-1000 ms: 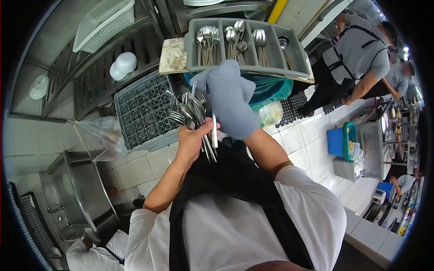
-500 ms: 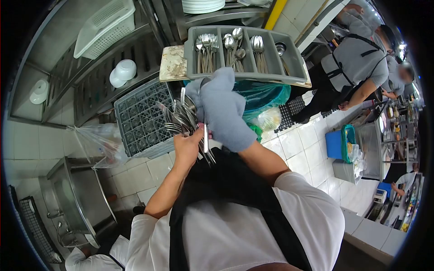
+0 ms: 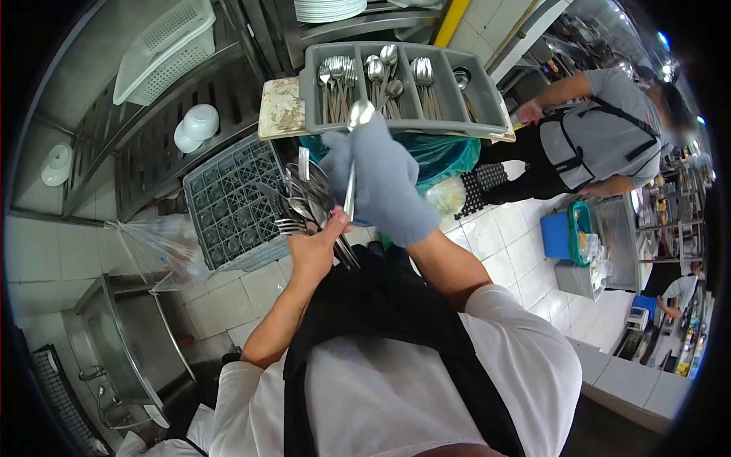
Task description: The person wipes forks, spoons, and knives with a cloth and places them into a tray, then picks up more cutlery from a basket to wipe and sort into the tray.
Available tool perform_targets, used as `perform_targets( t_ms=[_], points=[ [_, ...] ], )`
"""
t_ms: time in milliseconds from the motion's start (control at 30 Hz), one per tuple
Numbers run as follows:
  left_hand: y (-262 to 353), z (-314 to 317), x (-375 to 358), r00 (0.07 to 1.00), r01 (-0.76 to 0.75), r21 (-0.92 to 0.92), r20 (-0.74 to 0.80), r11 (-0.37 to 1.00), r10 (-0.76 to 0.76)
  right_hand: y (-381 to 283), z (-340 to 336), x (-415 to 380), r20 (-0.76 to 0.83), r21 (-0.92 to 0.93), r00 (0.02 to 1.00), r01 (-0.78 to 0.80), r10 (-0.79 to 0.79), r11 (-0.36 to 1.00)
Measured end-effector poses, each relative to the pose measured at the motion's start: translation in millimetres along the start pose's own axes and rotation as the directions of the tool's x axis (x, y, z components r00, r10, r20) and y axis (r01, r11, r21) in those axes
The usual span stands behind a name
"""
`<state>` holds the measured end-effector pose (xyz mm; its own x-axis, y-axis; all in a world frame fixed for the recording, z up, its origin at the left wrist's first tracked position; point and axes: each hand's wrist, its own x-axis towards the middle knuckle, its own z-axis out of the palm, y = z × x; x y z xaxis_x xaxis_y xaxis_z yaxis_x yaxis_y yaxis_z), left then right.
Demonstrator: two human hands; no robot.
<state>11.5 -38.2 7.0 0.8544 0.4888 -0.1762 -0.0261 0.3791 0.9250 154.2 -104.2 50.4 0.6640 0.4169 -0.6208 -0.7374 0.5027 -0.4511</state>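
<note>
A bunch of mixed forks, spoons and knives is gripped in my left hand. My right hand is wrapped in a grey cloth and closed around a spoon, whose bowl points up past the cloth; its handle end reaches my left fingertips. Just beyond my hands lies a grey cutlery tray with forks, spoons, more cutlery and a ladle in separate compartments. The cloth hides my right fingers.
A grey glass rack stands left of my hands. White bowls and a white basket sit on metal shelving. A green-lined bin is under the tray. A sink is lower left. A co-worker stands at the right.
The spoon's bowl now shows above the cloth, where it was mostly covered before. My view has shifted slightly, and the co-worker's arm now reaches toward the tray side.
</note>
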Motion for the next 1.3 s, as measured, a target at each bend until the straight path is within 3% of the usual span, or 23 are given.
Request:
perform_targets(
  t_ms=[33,67,100,200,233,267,333,367,467,500,567,600,667,733,833,933,967,1000,1067,1100,1200,1300],
  points=[
    [4.5,1.6,3.4,0.999,-0.015,0.002,-0.043,1.000,0.015,28.2,-33.8,55.3,0.150,-0.623,0.919,0.375,-0.365,0.687],
    [8.0,3.4,6.7,0.996,-0.031,0.004,-0.087,1.000,0.031,43.3,-52.3,84.8,0.482,-0.849,0.728,0.525,-0.488,-0.058],
    [9.1,5.6,9.7,0.992,-0.076,-0.025,-0.101,0.997,0.073,41.2,-50.2,77.6,0.482,-0.850,0.729,0.524,-0.486,-0.057],
    [4.1,-1.7,20.6,0.992,-0.077,0.099,-0.095,0.992,0.086,23.8,-11.3,-9.2,0.333,-0.915,0.926,0.272,-0.177,-0.298],
    [6.7,-1.0,22.1,0.980,-0.120,0.179,-0.134,0.977,0.145,22.9,4.2,-50.7,0.691,-0.424,0.636,-0.027,-0.343,-0.905],
    [9.8,-0.8,23.3,0.981,-0.122,0.178,-0.128,0.976,0.146,19.3,4.4,-59.9,0.691,-0.426,0.634,-0.032,-0.348,-0.904],
    [16.8,-2.2,22.6,0.991,0.103,0.033,-0.089,0.994,-0.100,3.2,-2.6,-70.6,0.769,-0.513,0.604,0.386,-0.210,-0.767],
    [22.4,-4.1,21.7,0.985,0.171,0.018,-0.036,0.985,-0.170,-5.7,-3.5,-72.9,0.771,-0.509,0.602,0.385,-0.208,-0.770],
    [28.5,-15.6,25.5,0.956,0.294,-0.014,0.004,0.956,-0.294,-32.1,-2.5,-68.6,0.699,-0.299,0.704,0.450,0.129,-0.841],
    [27.5,-21.6,26.7,0.948,0.315,-0.024,0.050,0.949,-0.314,-39.2,-0.6,-57.3,0.697,-0.298,0.704,0.452,0.132,-0.840],
    [23.7,-23.1,23.8,0.931,0.360,-0.065,0.088,0.931,-0.354,-59.0,5.3,-16.7,0.315,-0.601,0.945,0.124,-0.091,-0.790],
    [20.9,-24.5,21.3,0.911,0.405,-0.103,0.129,0.908,-0.392,-60.6,4.7,-8.5,0.076,-0.682,0.982,-0.077,-0.175,-0.727],
    [9.7,-23.9,16.3,0.916,0.398,-0.125,0.110,0.909,-0.386,-69.7,3.4,-8.2,0.441,-0.531,0.885,0.126,-0.147,-0.838],
    [7.0,-21.6,10.0,0.926,0.361,-0.096,0.155,0.928,-0.345,-66.4,0.9,-12.5,0.635,-0.335,0.769,0.190,-0.072,-0.923],
    [13.3,-17.1,12.8,0.957,0.280,-0.065,0.098,0.958,-0.273,-48.7,0.4,-26.3,0.683,-0.211,0.730,0.180,-0.013,-0.961],
    [18.2,-17.6,20.1,0.967,0.239,0.015,0.091,0.971,-0.239,-18.8,10.5,-39.5,0.594,-0.274,0.804,0.180,-0.019,-0.945],
    [20.2,-16.2,18.4,0.960,0.256,0.034,0.108,0.966,-0.258,-6.0,-10.9,-38.2,0.859,-0.365,0.479,0.326,-0.181,-0.872],
    [21.2,-14.7,16.7,0.952,0.273,0.054,0.127,0.961,-0.278,0.0,-13.2,-42.3,0.743,-0.645,0.541,0.421,-0.394,-0.638],
    [18.9,-8.6,12.4,0.958,0.265,0.070,0.093,0.962,-0.271,-1.5,-12.7,-51.6,0.741,-0.548,0.653,0.457,-0.154,-0.701],
    [20.0,-5.1,18.2,0.961,0.265,0.055,0.061,0.963,-0.268,-5.3,-7.0,-51.2,0.755,-0.489,0.650,0.470,-0.086,-0.735],
    [17.0,-0.2,15.6,0.978,0.207,0.032,0.024,0.978,-0.208,-4.7,-3.9,-49.2,0.767,-0.471,0.637,0.476,-0.078,-0.742],
    [8.5,1.8,13.5,0.981,0.196,-0.020,0.012,0.980,-0.196,-4.1,-0.2,-37.6,0.725,-0.567,0.665,0.431,-0.178,-0.702]
  ],
)
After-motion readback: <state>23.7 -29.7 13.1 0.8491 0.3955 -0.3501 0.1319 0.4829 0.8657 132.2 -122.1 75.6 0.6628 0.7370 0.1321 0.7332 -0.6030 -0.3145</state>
